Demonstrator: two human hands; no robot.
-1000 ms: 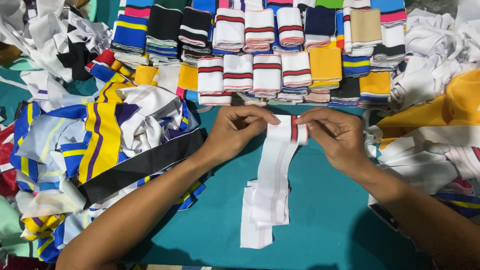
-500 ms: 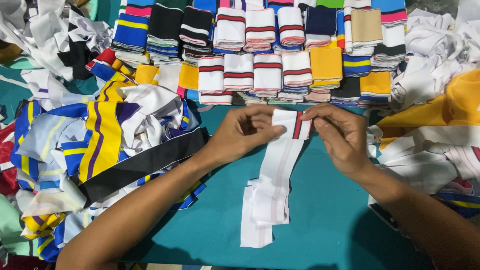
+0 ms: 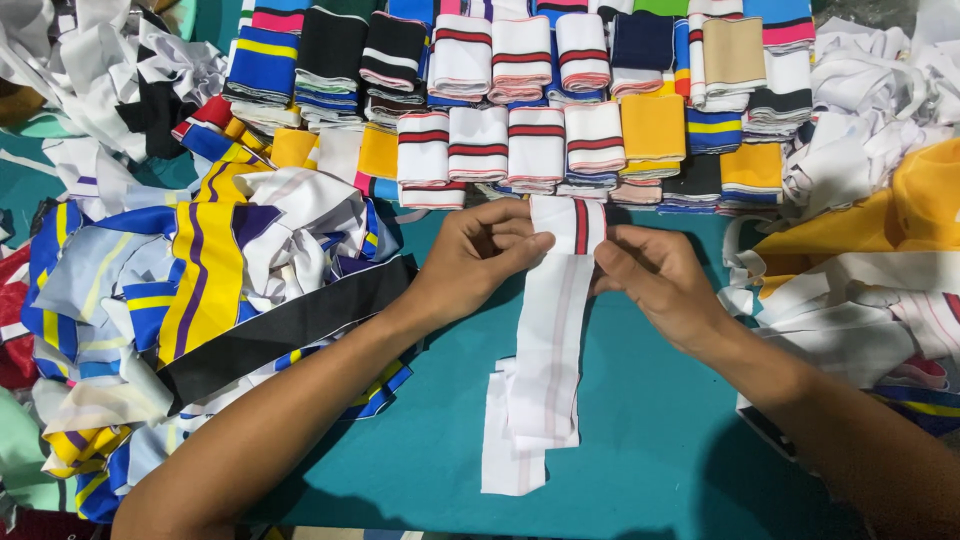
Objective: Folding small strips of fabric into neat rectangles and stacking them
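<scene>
Both hands pinch the top end of a white ribbed fabric strip (image 3: 550,330): the left hand (image 3: 480,255) closes thumb and fingers on its left edge, the right hand (image 3: 655,275) on the right. Compared with a second ago, the folded-over top with its red-and-black stripe has turned from tilted to nearly upright and square, so the fold appears almost set. The strip's tail lies down the teal counter (image 3: 650,440), just below rows of folded striped cuffs (image 3: 535,145).

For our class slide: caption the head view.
Both hands pinch a white red-striped knit band over a teal table.
</scene>
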